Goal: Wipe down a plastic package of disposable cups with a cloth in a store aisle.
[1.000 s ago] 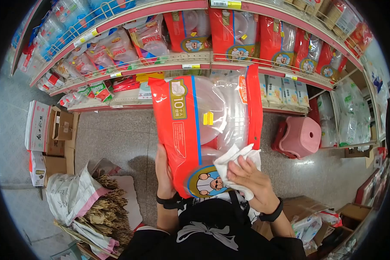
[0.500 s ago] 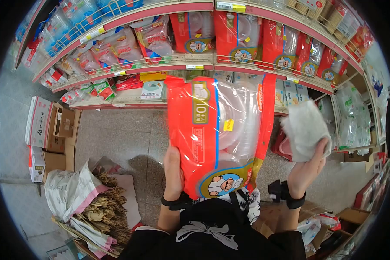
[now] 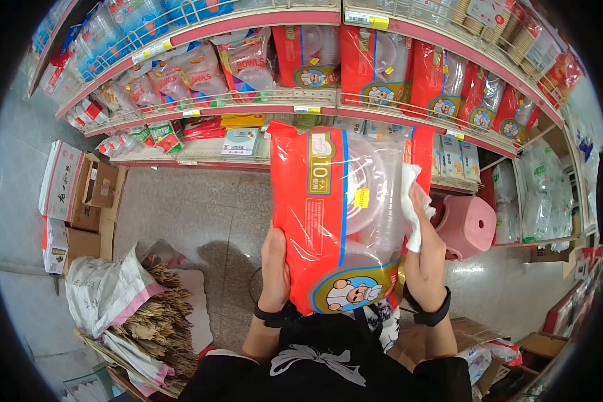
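Note:
A red and clear plastic package of bowls [image 3: 315, 228] is upright in front of my body, with a yellow sticker on its clear part. My left hand [image 3: 275, 271] grips its lower left edge, the thumb on the front and the other fingers hidden behind. My right hand [image 3: 427, 264] holds a white cloth [image 3: 412, 208] against the package's right edge. The cloth bunches around the fingers and partly hides them.
Wire-fronted shelves [image 3: 248, 100] with packaged bowls and cups run across ahead. A pink stool [image 3: 465, 226] stands on the floor at right. Cardboard boxes [image 3: 84, 251] are at left, and a white sack [image 3: 104, 288] of dried stalks lies lower left. More packages hang at far right.
My right hand has moved left with the cloth, from beside the package onto its right edge. The package sits slightly further right in view. The pink stool is now more visible.

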`<state>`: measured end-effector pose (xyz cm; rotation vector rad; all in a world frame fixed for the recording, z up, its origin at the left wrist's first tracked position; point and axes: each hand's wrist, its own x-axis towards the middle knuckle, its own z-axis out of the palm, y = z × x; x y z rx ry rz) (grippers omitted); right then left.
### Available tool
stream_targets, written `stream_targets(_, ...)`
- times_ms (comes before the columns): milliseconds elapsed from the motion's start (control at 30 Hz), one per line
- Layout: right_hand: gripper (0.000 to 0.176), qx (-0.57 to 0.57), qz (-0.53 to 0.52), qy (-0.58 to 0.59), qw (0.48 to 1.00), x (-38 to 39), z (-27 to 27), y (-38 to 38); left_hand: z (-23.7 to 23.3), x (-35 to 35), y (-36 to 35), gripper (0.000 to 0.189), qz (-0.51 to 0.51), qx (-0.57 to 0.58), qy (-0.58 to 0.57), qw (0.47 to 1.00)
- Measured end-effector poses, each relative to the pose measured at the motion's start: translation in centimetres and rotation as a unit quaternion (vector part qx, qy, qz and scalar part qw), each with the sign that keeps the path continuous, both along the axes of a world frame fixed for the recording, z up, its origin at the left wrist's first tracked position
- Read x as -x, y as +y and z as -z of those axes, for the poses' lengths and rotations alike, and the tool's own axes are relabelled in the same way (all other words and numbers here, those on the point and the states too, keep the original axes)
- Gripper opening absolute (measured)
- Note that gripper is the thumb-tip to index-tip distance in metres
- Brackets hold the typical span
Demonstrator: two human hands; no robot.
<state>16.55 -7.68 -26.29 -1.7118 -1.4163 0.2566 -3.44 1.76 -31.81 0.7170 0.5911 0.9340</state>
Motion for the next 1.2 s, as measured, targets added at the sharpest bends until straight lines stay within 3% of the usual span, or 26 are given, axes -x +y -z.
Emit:
stream_targets(200,0.056,0.023,0.021,0.032,0.999,1.4,-0.2,-1.8,0.8,-0.2,0.0,0.047,-0.033,0.011,0.026,0.999)
stream_targets(267,0.055,0.058,-0.044,0.041,0.997,1.8,-0.6,-2.4,0.2,-0.5,0.1,0.049,-0.056,0.020,0.040,0.997)
stream_targets(567,0.043,0.078,-0.134,0.059,0.986,2.3,-0.6,-4.1,-0.4,0.2,1.1,0.047,-0.083,0.050,0.000,0.995)
stream_targets(633,0.037,0.098,-0.172,0.210,0.958,1.2,0.0,-4.7,0.0,0.8,1.3,0.047,-0.044,0.033,0.011,0.998)
stream_targets(667,0.026,0.118,-0.161,0.283,0.938,0.3,0.6,-5.5,0.0,0.7,1.3,0.047,-0.049,0.034,0.012,0.998)
stream_targets(733,0.032,0.151,0.016,0.339,0.928,-0.8,1.6,-6.9,0.0,0.4,1.4,0.049,-0.058,0.023,0.063,0.996)
stream_targets(767,0.033,0.114,0.108,0.395,0.905,-1.7,2.5,-7.0,0.2,0.5,1.4,0.049,-0.062,0.023,0.063,0.996)
stream_targets(833,0.034,-0.104,0.213,0.465,0.853,-1.7,1.8,-4.2,0.8,0.6,1.0,0.047,-0.029,-0.019,0.055,0.998)
stream_targets(900,0.036,-0.150,0.178,0.415,0.880,-1.8,-0.5,-1.6,0.9,0.0,0.6,0.048,-0.031,-0.033,0.054,0.998)
stream_targets(967,0.041,-0.049,0.140,0.237,0.960,-0.8,-1.6,0.0,0.5,-0.4,0.2,0.050,-0.007,-0.066,0.052,0.996)
stream_targets(1000,0.042,-0.031,0.024,0.161,0.986,-0.6,-2.1,1.1,0.3,-0.6,0.0,0.050,-0.006,-0.067,0.052,0.996)
stream_targets(1067,0.052,0.058,-0.160,-0.017,0.985,0.0,-2.9,3.1,0.0,-1.0,-0.5,0.050,0.003,-0.100,0.073,0.992)
stream_targets(1133,0.070,0.140,-0.133,-0.093,0.977,1.7,-2.9,3.1,-0.2,-1.5,-0.6,0.048,-0.003,-0.107,0.047,0.993)
stream_targets(1200,0.074,0.154,-0.170,-0.078,0.970,2.3,-2.7,2.7,0.1,-1.5,-0.4,0.047,-0.020,-0.105,0.080,0.991)
